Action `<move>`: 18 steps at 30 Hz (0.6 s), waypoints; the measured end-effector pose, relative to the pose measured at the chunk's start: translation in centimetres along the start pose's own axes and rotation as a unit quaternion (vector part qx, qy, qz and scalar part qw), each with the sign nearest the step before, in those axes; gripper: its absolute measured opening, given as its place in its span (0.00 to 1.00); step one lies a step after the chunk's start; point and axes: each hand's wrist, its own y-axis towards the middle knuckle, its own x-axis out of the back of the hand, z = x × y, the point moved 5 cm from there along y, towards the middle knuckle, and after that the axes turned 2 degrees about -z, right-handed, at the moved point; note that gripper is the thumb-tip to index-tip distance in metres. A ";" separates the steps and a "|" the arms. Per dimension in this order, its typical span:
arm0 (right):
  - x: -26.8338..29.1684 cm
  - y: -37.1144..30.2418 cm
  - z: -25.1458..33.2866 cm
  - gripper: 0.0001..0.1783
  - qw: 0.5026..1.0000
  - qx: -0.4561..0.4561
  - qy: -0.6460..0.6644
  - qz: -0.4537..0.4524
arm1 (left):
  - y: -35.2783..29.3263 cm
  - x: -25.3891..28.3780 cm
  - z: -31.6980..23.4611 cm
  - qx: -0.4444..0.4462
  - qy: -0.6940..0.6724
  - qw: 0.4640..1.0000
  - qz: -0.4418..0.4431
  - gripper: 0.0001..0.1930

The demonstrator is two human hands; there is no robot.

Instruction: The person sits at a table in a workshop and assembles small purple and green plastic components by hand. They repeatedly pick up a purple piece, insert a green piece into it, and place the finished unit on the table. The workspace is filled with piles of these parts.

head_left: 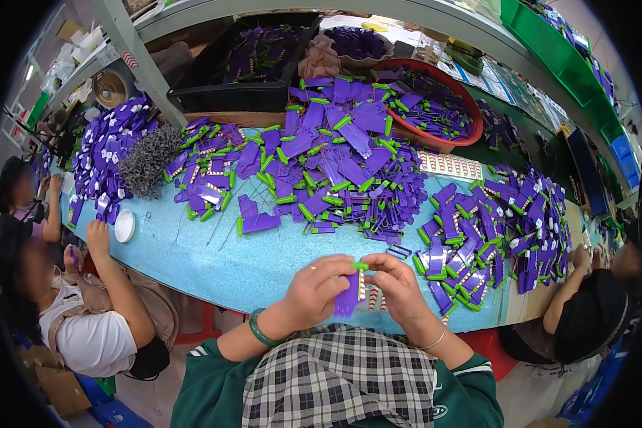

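Note:
Close in front of me, a flat purple plastic piece (347, 301) with a green end hangs between my hands, a red-and-white striped strip along its right edge. My left hand (312, 287) is closed on it, thumb and fingers gripping its upper part. My right hand (394, 287) is closed too, its fingertips pinching at the green end (361, 266). Just beyond my hands lies a large heap of similar purple pieces (349, 143) with green ends and thin wires. A second heap of purple pieces (471, 235) lies to the right.
A sheet of striped stickers (449, 166) lies past the heaps. Farther back stand a red basin (471, 121) and a black crate (228, 100). At left are tangled metal wire parts (150, 160) and a white bowl (125, 225). People sit left and right; a metal shelf post (139, 60) rises behind.

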 end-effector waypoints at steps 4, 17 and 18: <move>-0.5 0.0 -0.2 0.06 0.999 -0.047 -0.003 0.011 | 0.5 0.4 -1.6 -0.116 0.105 0.987 0.043 0.10; -1.2 -0.9 -2.1 0.11 0.987 -0.159 0.000 0.033 | -1.3 -0.3 -2.8 -0.217 0.106 0.970 0.034 0.10; -1.5 -1.3 -1.7 0.12 0.986 -0.158 -0.021 0.050 | -1.4 -0.2 -2.8 -0.207 0.108 0.972 0.034 0.11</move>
